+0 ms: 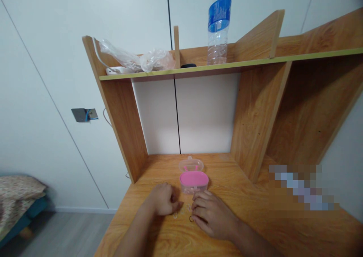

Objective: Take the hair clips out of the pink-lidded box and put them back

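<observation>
A small pink plastic box (194,181) with its clear lid (191,164) flipped open stands on the wooden desk (238,196). Just in front of it lie a few tiny clear rings (182,211). My left hand (162,199) rests on the desk as a loose fist, its fingertips pinched beside the rings. My right hand (211,213) lies palm down, fingers curled together over a small ring (191,219) right in front of the box. What the fingers hold is too small to make out.
A shelf (227,64) above the desk carries a water bottle (218,24), a crumpled clear plastic bag (141,59), a white power strip (119,70) and a small dark object (188,65). A wooden divider (256,124) stands at the right. A bed corner (19,196) shows low at the left.
</observation>
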`<state>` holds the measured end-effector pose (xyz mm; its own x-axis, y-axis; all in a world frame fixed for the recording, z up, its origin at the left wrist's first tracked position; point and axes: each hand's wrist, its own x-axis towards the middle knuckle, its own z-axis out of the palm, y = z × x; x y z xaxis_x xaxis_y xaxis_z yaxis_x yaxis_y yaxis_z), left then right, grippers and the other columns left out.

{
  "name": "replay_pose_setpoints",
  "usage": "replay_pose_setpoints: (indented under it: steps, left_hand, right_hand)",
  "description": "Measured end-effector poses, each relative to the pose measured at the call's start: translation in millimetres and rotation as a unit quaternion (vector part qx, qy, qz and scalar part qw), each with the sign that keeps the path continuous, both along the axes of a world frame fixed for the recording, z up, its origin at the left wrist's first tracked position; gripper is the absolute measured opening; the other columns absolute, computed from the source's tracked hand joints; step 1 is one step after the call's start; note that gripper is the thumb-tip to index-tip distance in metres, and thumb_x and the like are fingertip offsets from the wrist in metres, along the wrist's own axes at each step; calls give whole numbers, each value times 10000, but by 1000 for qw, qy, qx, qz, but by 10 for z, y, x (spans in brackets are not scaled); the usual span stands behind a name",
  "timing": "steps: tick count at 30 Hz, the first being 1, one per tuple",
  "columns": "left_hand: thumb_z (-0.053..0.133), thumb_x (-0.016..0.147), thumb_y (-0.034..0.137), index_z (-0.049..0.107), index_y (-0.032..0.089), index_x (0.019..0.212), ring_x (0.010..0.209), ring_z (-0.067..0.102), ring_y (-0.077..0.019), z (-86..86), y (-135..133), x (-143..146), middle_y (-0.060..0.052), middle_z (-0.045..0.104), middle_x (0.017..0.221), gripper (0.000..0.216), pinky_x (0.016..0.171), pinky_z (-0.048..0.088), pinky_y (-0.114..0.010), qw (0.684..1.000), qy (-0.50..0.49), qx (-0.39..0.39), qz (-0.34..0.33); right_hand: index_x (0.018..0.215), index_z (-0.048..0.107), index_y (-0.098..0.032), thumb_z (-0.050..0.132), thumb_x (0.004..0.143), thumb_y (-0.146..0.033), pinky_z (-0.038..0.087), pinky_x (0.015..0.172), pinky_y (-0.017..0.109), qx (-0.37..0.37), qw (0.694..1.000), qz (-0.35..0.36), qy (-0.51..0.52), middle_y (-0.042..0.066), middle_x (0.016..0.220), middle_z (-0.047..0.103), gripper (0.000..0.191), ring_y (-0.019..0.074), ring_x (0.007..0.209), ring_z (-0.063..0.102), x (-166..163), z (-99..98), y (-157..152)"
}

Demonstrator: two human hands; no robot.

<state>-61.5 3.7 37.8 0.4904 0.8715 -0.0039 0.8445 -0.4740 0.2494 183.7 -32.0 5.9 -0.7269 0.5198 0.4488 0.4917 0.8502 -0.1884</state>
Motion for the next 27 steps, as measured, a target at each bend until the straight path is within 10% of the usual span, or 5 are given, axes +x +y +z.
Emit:
replay_pose_setpoints:
  steps: [14, 27]
  left_hand:
    - [796, 552, 329, 467, 198, 579, 533, 305, -90, -33, 53, -280, 91, 364, 564, 355, 472, 169, -262, 994, -33, -101, 22]
    - [773, 643, 486, 660, 221, 652, 532, 433, -127, -49, -41, 14, 48, 572, 603, 288, 511, 256, -278, 999, 0, -44, -4]
  right_hand:
    - [917, 739, -227, 599, 960, -274, 445, 964, 385, -12, 1000, -3, 17, 31, 906, 741, 154, 218, 977, 614, 11, 41, -14]
    - [983, 724, -225, 561, 962, -229, 425, 975, 377, -4, 1000, 28, -9, 35, 931, 710, 165, 203, 953, 591, -11, 74, -47]
